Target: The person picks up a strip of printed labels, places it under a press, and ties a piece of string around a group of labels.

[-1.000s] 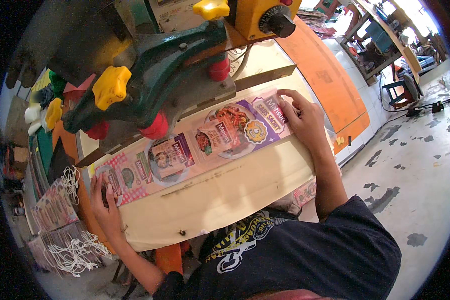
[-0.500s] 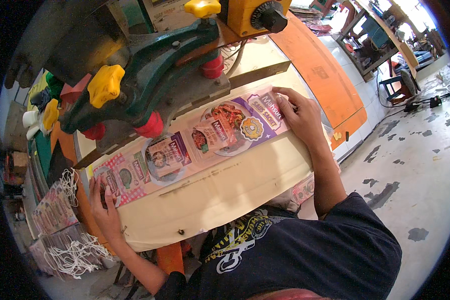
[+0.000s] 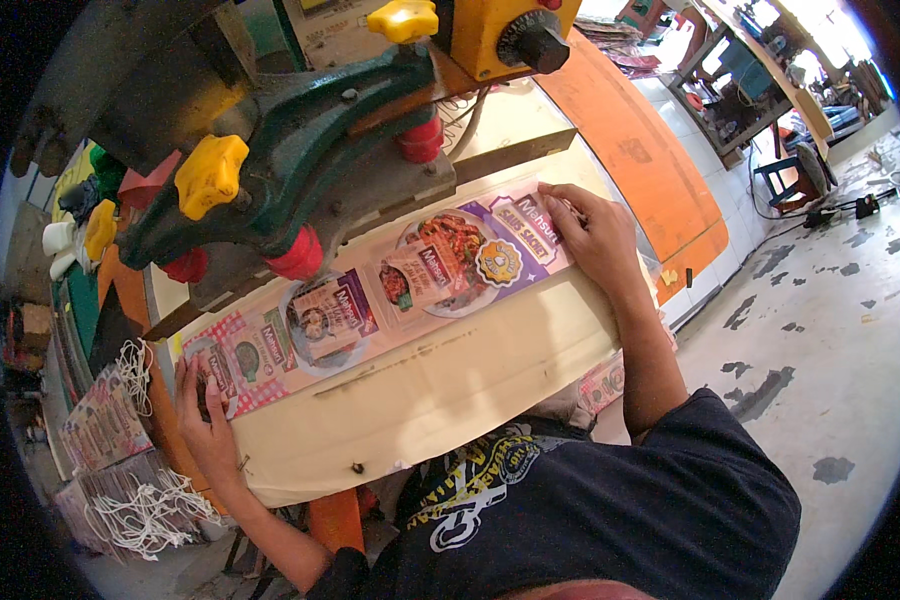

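A long pink and purple printed plastic sheet (image 3: 372,312) with pictures of food and sachets lies slantwise over a cream-coloured worktop cover (image 3: 450,370). Its left end is in my left hand (image 3: 208,430), with the thumb on top and the fingers along the edge. At the far right end, my right hand (image 3: 598,245) grips the corner, thumb over the print and fingertips curled at the border. Just beyond the sheet hangs a dark green press head (image 3: 330,120) with yellow star knobs (image 3: 210,177) and red cylindrical mounts (image 3: 298,255). A long metal bar (image 3: 515,155) runs beneath the head, close to the sheet's far edge.
A yellow control box (image 3: 485,40) with a black dial stands behind the press. An orange board (image 3: 620,140) extends to the right. Printed pieces with white cords (image 3: 150,515) hang at the lower left. Further right are a patchy floor (image 3: 770,400) and a workbench.
The sheet and both hands have stayed nearly in place; my right hand and the sheet's right end have shifted very slightly left. The view has moved a little.
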Tool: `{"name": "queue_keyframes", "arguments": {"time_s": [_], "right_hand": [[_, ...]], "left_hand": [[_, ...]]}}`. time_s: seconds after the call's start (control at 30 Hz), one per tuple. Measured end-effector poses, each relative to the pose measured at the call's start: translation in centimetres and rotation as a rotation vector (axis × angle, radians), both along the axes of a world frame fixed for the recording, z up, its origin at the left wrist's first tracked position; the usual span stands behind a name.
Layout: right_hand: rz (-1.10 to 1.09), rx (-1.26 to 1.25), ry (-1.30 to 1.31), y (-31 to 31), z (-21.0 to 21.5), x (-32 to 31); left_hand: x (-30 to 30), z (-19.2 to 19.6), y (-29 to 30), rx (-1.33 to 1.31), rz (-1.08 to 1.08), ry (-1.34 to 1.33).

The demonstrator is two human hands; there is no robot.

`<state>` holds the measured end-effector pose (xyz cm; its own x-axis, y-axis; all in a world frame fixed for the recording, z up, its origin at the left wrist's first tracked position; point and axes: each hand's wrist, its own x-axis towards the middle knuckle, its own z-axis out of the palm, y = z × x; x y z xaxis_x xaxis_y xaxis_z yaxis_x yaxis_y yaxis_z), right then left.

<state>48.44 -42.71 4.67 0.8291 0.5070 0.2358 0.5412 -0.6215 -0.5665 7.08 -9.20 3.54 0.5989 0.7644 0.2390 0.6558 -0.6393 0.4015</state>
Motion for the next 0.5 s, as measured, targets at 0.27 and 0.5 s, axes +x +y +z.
{"name": "queue_keyframes", "arguments": {"time_s": [0.27, 0.5], "right_hand": [[-0.005, 0.066, -0.005, 0.1, -0.4, 0.0], [-0.021, 0.02, -0.008, 0.0, -0.2, -0.1]], "left_hand": [[0.0, 0.7, -0.2, -0.027, -0.018, 0.005], [1.1, 2.2, -1.4, 0.118, -0.013, 0.127]]}}
